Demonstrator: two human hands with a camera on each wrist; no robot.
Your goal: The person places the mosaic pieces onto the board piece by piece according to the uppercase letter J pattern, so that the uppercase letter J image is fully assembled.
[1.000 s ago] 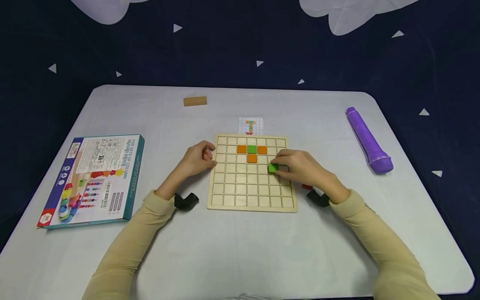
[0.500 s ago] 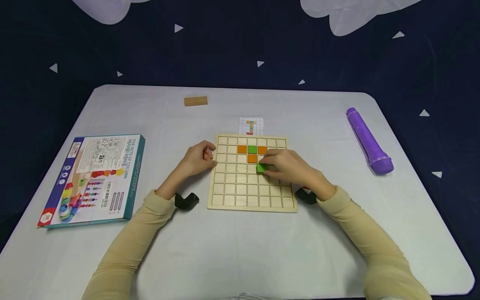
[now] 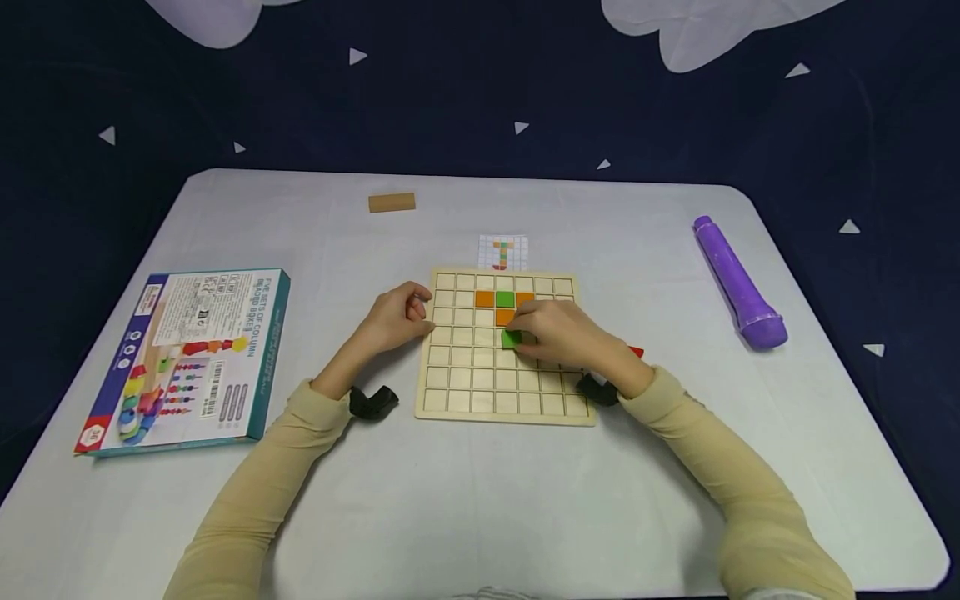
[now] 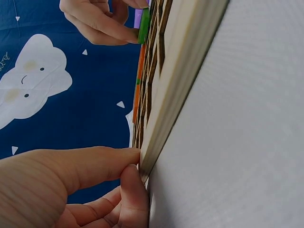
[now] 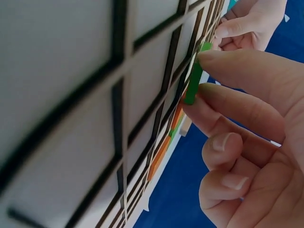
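Observation:
A square wooden grid board (image 3: 482,380) lies at the middle of the table. My right hand (image 3: 558,335) pinches a green square tile (image 3: 511,339) between thumb and fingertips, tilted over the cell just below an orange tile (image 3: 505,317). That tile sits under a row made of an orange tile (image 3: 484,298), a green tile (image 3: 506,299) and another orange tile (image 3: 523,297). At the board's left edge, my left hand (image 3: 393,318) touches the rim with thumb and forefinger; the left wrist view shows the thumb (image 4: 104,159) against the rim.
Above the board lies a small pattern card (image 3: 502,251). A red piece (image 3: 637,352) shows partly behind the right wrist. A toy box (image 3: 191,358) lies at left, a purple cylinder (image 3: 738,282) at right, and a brown strip (image 3: 392,202) near the far edge.
My right hand has moved left across the board with the green tile, from the right-hand columns to the column under the orange tile. My left hand has stayed at the edge.

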